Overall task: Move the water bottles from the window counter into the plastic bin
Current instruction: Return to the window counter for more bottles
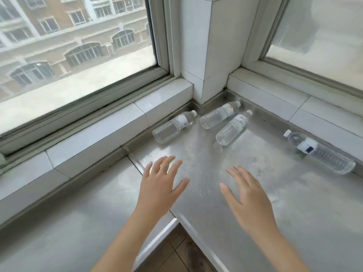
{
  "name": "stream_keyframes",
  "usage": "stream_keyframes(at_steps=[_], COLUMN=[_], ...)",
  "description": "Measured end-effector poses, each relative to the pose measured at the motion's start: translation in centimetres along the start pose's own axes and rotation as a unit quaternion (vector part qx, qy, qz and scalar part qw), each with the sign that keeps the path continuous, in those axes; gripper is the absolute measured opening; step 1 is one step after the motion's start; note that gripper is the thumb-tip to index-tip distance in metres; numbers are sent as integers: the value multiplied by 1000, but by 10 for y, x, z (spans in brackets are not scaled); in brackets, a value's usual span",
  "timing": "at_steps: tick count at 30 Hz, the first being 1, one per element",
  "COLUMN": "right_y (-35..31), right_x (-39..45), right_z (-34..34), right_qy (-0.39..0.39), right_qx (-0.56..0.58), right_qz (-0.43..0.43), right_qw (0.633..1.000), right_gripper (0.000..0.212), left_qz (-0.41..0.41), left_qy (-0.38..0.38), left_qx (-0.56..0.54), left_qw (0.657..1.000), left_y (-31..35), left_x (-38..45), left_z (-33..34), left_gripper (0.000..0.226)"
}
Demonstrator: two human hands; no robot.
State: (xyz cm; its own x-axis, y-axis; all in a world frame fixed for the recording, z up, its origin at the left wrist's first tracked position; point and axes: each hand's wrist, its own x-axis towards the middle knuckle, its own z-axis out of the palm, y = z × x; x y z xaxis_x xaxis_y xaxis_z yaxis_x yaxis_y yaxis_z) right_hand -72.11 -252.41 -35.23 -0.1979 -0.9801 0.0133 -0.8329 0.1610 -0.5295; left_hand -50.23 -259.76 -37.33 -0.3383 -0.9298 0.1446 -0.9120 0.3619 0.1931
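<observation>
From the head camera we look down on a brushed stainless-steel corner counter [255,203] that runs under two windows and meets at a white tiled pillar [198,55]. Four clear plastic water bottles with white caps lie on their sides on the metal. The leftmost clear bottle [172,127] rests just beside the white tiled sill [110,122], cap toward the pillar. The second clear bottle [218,115] lies close to the pillar's foot, and the third clear bottle [231,128] lies just beside it on the right, both with caps pointing to the corner. The fourth clear bottle, with a dark patch on its label [322,153], lies well apart from them along the right-hand sill, cap pointing left.

Our left hand [163,179] and right hand [247,195] hover above the near part of the counter, palms down, fingers spread, empty, apart from each other and short of every bottle. We see no plastic bin in this view.
</observation>
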Motion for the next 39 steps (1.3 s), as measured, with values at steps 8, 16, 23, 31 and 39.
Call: stream_keyframes(at_steps=[8, 16, 23, 31, 39], right_y=[51, 99, 108, 111, 95], right_x=[150, 264, 304, 312, 277], right_z=[33, 75, 88, 81, 68], right_qy=[-15, 13, 86, 106, 63], right_qx=[74, 336, 373, 404, 497], right_qz=[87, 274, 331, 367, 347], right_qw=[993, 901, 862, 831, 793], right_gripper=[51, 84, 106, 113, 60], left_qz=[-70, -145, -163, -257, -326], left_qy=[-82, -142, -127, -112, -27], left_qx=[11, 55, 65, -138, -352], left_qw=[994, 978, 976, 950, 877], left_y=[-29, -56, -58, -44, -28], left_x=[168, 266, 280, 256, 215], left_z=[52, 118, 121, 96, 68], left_gripper=[64, 75, 72, 85, 75])
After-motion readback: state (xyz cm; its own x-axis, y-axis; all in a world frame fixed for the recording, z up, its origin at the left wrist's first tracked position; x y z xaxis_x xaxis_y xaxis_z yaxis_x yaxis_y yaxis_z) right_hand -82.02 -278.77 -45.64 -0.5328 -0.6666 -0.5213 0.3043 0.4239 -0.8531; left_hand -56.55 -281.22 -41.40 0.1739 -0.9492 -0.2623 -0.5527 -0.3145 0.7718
